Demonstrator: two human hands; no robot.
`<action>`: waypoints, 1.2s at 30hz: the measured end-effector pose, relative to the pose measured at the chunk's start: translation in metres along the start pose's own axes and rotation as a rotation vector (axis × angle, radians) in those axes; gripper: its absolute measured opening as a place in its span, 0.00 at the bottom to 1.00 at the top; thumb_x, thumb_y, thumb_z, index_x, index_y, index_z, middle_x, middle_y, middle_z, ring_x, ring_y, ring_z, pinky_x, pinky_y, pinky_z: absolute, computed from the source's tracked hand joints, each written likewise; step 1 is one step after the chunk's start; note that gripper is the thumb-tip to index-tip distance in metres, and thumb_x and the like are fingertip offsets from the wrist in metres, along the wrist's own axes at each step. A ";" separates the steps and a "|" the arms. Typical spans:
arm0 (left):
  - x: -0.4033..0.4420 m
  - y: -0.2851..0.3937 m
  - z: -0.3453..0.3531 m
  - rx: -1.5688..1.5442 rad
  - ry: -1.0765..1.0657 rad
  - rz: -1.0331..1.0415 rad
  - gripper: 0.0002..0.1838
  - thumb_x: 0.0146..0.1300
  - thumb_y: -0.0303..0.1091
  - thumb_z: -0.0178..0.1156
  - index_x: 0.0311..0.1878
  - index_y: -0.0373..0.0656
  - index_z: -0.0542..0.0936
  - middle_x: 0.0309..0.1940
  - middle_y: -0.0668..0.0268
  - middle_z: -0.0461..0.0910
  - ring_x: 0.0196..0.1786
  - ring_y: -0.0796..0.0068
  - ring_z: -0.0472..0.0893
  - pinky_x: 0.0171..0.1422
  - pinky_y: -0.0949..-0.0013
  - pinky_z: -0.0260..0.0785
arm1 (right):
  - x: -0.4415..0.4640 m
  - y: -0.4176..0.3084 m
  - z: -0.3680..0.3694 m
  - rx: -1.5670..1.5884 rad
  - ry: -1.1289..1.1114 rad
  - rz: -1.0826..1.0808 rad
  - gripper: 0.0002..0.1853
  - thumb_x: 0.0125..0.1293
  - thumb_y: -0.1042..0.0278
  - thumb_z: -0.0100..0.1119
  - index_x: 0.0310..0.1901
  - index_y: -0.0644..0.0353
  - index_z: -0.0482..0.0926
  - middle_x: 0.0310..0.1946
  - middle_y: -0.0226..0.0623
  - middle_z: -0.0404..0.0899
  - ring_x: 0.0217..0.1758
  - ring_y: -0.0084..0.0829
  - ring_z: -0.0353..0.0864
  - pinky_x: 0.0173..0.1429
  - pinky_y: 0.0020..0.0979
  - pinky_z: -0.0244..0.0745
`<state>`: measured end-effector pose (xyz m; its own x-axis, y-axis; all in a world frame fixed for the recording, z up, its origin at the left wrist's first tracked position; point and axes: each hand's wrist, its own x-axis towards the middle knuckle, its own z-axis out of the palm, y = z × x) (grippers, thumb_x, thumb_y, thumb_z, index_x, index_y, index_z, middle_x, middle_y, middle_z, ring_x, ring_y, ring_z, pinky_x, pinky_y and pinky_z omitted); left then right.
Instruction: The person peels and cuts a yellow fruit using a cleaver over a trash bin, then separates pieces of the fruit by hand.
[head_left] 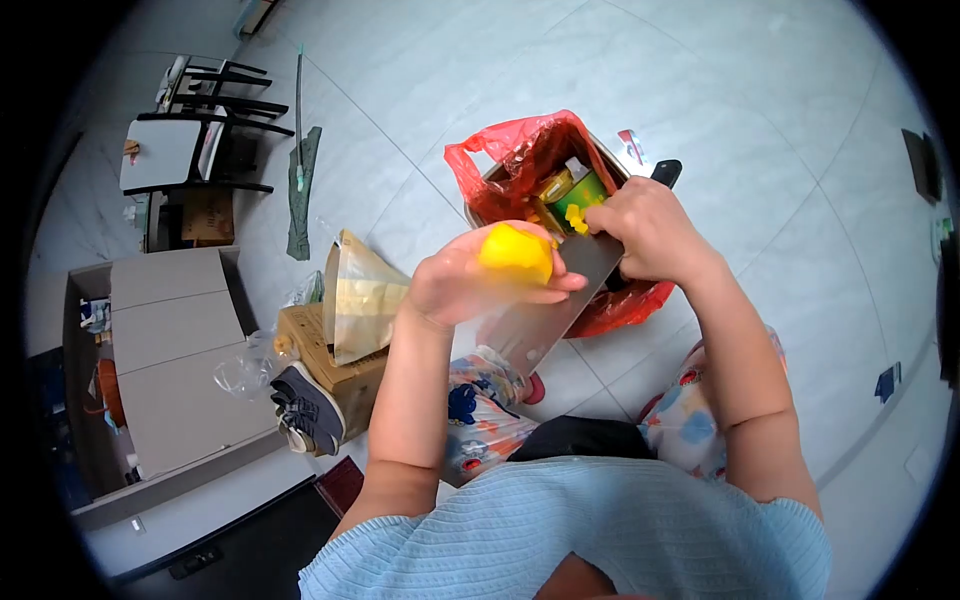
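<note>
In my left hand, palm up with the fingers curled beneath, rests a smooth bright yellow fruit; its exact kind is unclear. My right hand grips a wide-bladed kitchen knife close to its black handle, which sticks out beyond the fist. The blade slants down toward my lap, just right of the fruit. Small yellow scraps show by the right fingertips. Below both hands is a bin lined with a red plastic bag, holding a green and yellow package and other waste.
To the left stand a cardboard box, a paper bag and dark shoes. A folded green umbrella-like item lies on the tiled floor. Chairs and a grey cabinet are farther left.
</note>
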<state>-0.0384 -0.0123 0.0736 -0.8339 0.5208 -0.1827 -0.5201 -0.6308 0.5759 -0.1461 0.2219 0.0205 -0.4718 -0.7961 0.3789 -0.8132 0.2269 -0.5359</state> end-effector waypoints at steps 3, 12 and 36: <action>0.004 -0.004 -0.003 0.014 -0.062 -0.014 0.39 0.54 0.43 0.64 0.65 0.29 0.65 0.58 0.43 0.73 0.71 0.35 0.65 0.77 0.43 0.54 | 0.000 0.000 -0.003 0.034 0.017 0.005 0.10 0.35 0.80 0.60 0.22 0.57 0.73 0.18 0.38 0.75 0.31 0.47 0.78 0.38 0.43 0.70; 0.015 -0.007 -0.015 0.367 0.578 0.239 0.31 0.58 0.33 0.63 0.64 0.34 0.67 0.62 0.48 0.73 0.68 0.57 0.72 0.75 0.56 0.62 | 0.006 -0.016 -0.011 0.186 0.173 -0.152 0.12 0.41 0.75 0.65 0.29 0.54 0.73 0.22 0.33 0.76 0.30 0.40 0.79 0.38 0.37 0.70; 0.013 -0.004 0.001 0.101 0.594 0.476 0.30 0.61 0.25 0.60 0.65 0.32 0.63 0.63 0.52 0.70 0.67 0.61 0.73 0.71 0.61 0.67 | 0.010 -0.047 0.011 0.252 0.548 -0.038 0.17 0.52 0.65 0.70 0.43 0.60 0.79 0.33 0.36 0.83 0.30 0.38 0.83 0.34 0.31 0.76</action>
<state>-0.0473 -0.0022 0.0693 -0.9378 -0.2084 -0.2777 -0.0841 -0.6395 0.7642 -0.1088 0.1972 0.0416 -0.6052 -0.3812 0.6988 -0.7587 0.0103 -0.6514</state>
